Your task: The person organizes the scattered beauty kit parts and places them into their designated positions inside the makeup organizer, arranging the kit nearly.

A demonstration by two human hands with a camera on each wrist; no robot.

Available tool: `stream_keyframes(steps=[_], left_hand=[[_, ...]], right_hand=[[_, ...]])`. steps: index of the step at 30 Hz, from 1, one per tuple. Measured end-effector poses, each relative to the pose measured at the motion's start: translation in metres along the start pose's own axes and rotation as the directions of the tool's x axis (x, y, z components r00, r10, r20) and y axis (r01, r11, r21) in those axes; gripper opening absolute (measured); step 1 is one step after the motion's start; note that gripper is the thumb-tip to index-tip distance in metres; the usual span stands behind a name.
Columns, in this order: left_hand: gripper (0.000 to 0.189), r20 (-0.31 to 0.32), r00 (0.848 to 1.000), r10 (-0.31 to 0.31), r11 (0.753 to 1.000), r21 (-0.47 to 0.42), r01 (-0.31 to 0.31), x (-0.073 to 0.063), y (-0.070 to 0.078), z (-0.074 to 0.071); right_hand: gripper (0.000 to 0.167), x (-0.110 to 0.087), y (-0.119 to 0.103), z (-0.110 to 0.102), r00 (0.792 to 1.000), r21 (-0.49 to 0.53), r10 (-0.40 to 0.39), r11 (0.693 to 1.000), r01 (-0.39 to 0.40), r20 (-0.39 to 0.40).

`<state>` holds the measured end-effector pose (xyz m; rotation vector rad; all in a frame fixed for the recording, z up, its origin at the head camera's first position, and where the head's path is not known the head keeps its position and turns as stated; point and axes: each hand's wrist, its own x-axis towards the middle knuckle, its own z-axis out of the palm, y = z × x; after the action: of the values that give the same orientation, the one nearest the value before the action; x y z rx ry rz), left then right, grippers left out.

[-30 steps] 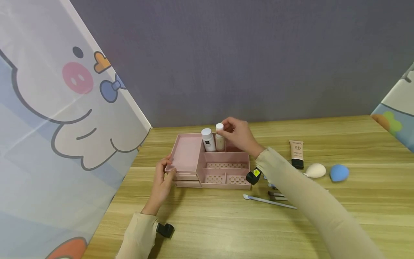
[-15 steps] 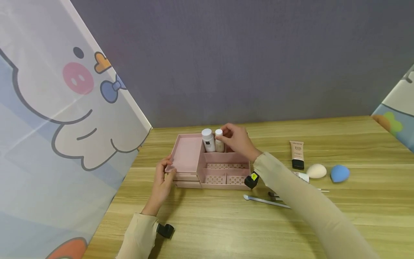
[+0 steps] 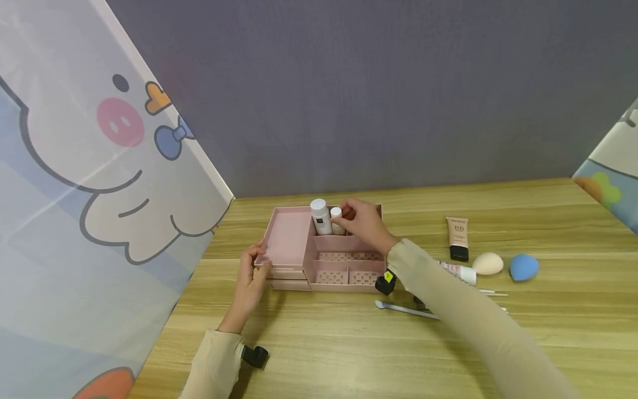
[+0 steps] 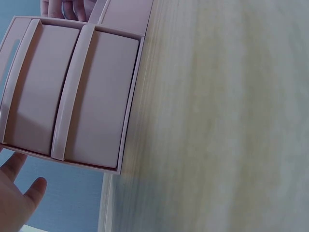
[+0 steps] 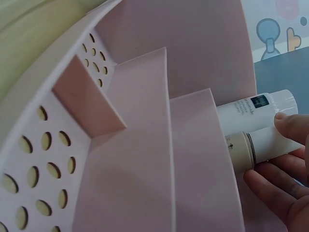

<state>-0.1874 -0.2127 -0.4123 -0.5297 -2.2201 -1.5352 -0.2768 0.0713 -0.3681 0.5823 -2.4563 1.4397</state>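
Observation:
A pink makeup organizer [image 3: 286, 235] stands on the table, with drawers at its left front and perforated compartments on its right. My right hand [image 3: 366, 224] pinches the white cap of a small beige cosmetic bottle [image 3: 337, 220] between thumb and fingers. The bottle is upright in the back compartment, its lower end hidden by the divider. Just left of it stands a white bottle [image 3: 321, 217] with a dark label. My left hand [image 3: 250, 280] rests against the organizer's left side near the front corner. In the left wrist view the drawer fronts [image 4: 101, 99] show, thumb and fingers spread beside them.
Right of the organizer lie a BB cream tube [image 3: 457, 238], a white tube [image 3: 461, 272], a cream makeup sponge [image 3: 488, 264] and a blue sponge [image 3: 524, 267]. A brush [image 3: 406, 309] and other slim tools lie partly under my right sleeve. A grey panel [image 3: 379, 100] rises behind.
My right hand has moved down and slightly left, lowering the beige bottle deeper into the back compartment beside the white bottle. My left hand has stayed in place.

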Motion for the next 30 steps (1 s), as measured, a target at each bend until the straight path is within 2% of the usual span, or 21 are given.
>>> stream_keyframes(steps=[6, 21, 30], left_hand=[[0.020, 0.002, 1.000, -0.001, 1.000, 0.005, 0.001, -0.0001, -0.0002, 0.0002], [0.020, 0.001, 1.000, -0.022, 1.000, 0.007, 0.022, 0.0005, 0.0000, 0.0007], [0.021, -0.005, 1.000, -0.027, 1.000, -0.001, 0.027, -0.0002, -0.0013, 0.0005]], right_hand=[[0.022, -0.0012, 0.0024, 0.0034, 1.000, -0.012, -0.012, 1.000, 0.012, -0.004], [0.025, -0.0007, 0.0038, 0.0030, 1.000, -0.030, 0.016, 0.999, -0.016, 0.006], [0.030, -0.0003, -0.0047, -0.0030, 0.995, -0.071, 0.057, 0.996, -0.051, 0.077]])
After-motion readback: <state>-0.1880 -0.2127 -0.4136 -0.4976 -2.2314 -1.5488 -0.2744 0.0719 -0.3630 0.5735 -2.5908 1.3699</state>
